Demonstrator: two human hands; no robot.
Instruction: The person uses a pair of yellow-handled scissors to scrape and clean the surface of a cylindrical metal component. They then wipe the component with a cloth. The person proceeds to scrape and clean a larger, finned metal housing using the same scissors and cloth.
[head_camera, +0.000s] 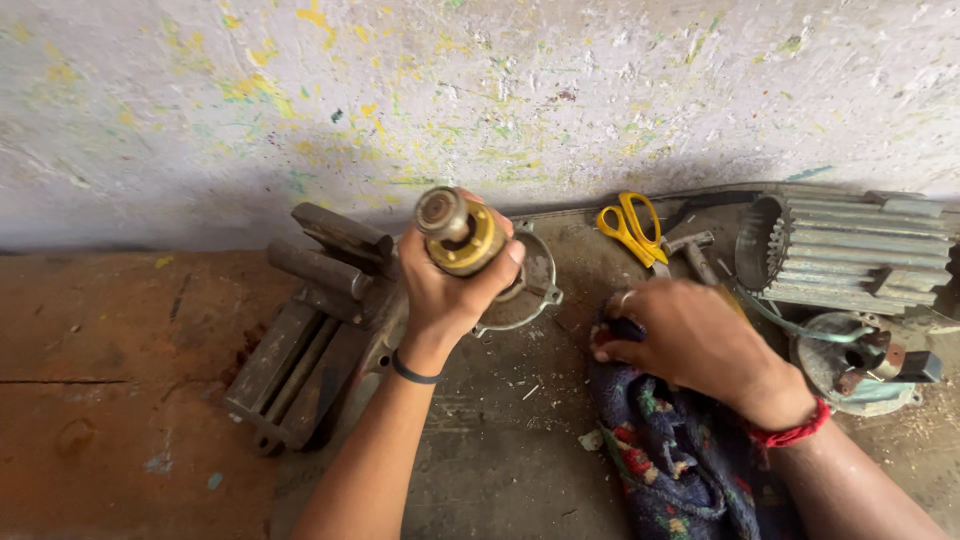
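Two bare hands are at work over a grimy surface. The left hand is clamped around a brass-coloured cylindrical part with a steel end cap, held upright and lifted clear of the surface at centre. The right hand presses flat, fingers curled, on a dark blue patterned cloth lying near right. To clean the part well, I would judge it best to keep a firm grip low on the cylinder and bring a bunched fold of the cloth up to it, rather than a loose edge. Behind the left hand sits a round metal end cover; left of it lies a heavy iron vise. Yellow-handled scissors lie far right, beside a finned motor housing. A pale wall flecked with yellow and green paint rises behind, and reddish flooring spreads to the left.
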